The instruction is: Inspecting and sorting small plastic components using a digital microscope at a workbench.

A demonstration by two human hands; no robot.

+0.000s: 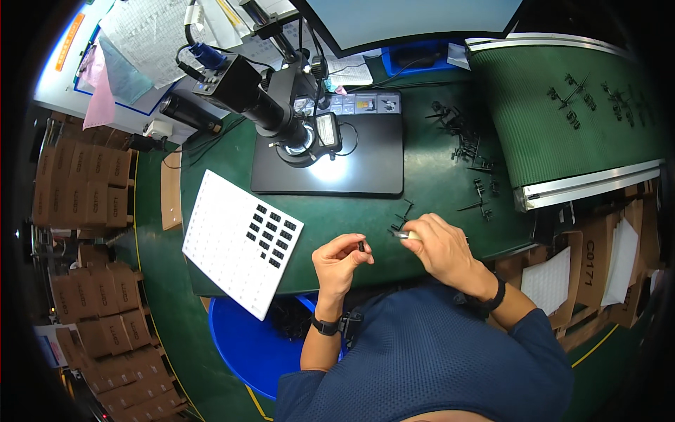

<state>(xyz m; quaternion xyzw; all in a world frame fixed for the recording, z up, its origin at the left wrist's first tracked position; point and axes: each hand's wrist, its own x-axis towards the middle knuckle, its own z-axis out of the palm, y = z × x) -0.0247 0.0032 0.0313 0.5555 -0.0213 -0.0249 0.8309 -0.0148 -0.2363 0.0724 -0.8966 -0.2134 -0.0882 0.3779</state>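
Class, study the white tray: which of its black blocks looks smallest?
The stubby block at the lower end of the middle column on the white tray, immediately left of the lowest block. It looks clearly shorter than the others.

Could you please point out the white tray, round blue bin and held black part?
White tray (pixel 226 246), head view: bare surface.
Round blue bin (pixel 235 344), head view: inner wall.
Held black part (pixel 361 247), head view: middle.

Black part (pixel 361 247) in left grip (pixel 337 264)
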